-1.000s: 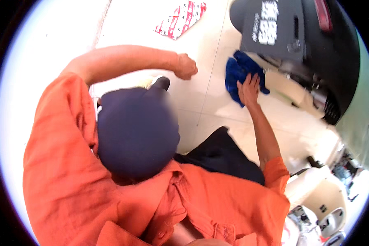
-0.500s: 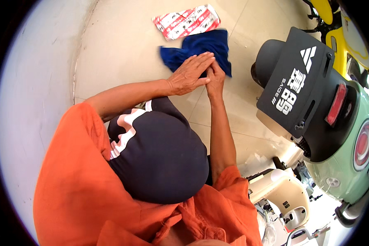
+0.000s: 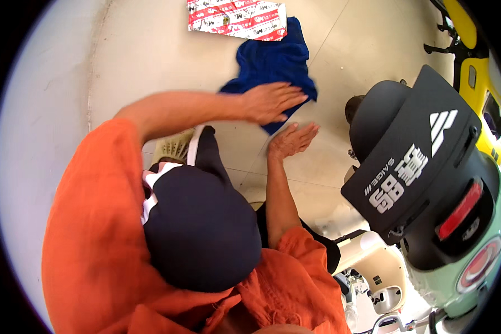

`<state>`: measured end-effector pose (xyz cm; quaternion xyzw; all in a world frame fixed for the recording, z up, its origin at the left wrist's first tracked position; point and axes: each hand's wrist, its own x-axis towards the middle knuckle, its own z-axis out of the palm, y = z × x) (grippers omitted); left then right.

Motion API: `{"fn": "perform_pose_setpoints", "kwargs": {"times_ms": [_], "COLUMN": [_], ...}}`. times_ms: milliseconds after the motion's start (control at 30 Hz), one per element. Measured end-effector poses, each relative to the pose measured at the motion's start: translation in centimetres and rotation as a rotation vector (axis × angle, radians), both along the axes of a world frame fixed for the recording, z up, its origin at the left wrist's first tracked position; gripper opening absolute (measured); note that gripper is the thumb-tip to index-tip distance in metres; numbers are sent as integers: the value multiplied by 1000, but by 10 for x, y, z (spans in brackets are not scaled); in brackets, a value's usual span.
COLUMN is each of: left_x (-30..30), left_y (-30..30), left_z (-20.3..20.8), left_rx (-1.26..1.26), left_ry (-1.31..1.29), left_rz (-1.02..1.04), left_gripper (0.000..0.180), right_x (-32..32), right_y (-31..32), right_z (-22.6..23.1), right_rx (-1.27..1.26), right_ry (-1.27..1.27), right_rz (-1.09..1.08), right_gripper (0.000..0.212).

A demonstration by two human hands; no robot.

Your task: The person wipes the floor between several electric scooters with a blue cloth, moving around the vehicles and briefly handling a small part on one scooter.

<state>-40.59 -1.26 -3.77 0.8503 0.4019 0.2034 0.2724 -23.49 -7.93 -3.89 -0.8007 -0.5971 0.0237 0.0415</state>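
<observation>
Beneath my left hand (image 3: 273, 104), its fingers straight and loosely parted, lies a rumpled, soft-looking blue cloth (image 3: 274, 61); blur keeps me from telling whether they press it. My right hand (image 3: 293, 140) is unclenched, fingers spread beside the cloth's near corner, grasping nothing. Beyond the left fingertips, at the cloth's far edge, I see an angular, red-and-white striped packet (image 3: 236, 18) on smooth beige tile (image 3: 334, 133).

Bold white characters, smaller lettering and a slanted-stripe emblem stand on the black plate (image 3: 414, 158) of the green scooter (image 3: 456, 292); repeated small lettering covers the red-and-white packet (image 3: 236, 19).
</observation>
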Motion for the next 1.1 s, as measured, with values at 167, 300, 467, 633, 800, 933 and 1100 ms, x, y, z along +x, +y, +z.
{"fn": "perform_pose_setpoints", "kwargs": {"times_ms": [167, 300, 467, 633, 800, 933, 1100], "left_x": [21, 38, -11, -108, -107, -139, -192], "left_y": [140, 220, 279, 235, 84, -25, -169], "left_z": [-23, -26, -26, -18, -11, 19, 41], "left_rx": [299, 363, 261, 262, 288, 75, -237], "left_ry": [162, 239, 82, 241, 257, 282, 418], "left_rz": [-37, 133, 400, 788, 665, 555, 642], "left_gripper": [67, 62, 64, 68, 66, 64, 68], "right_x": [-6, -10, 2, 6, 2, 0, -3], "right_y": [4, -1, 5, -1, -13, -5, -1], "right_z": [-9, 0, -6, -14, -21, -12, -5], "right_rx": [53, 34, 60, 149, 125, 69, 38], "right_ry": [-3, -12, 1, -71, -131, -116, -101], "right_rz": [35, 10, 6, 130, 67, 39, -8], "right_gripper": [59, 58, 57, 56, 58, 59, 61]}}
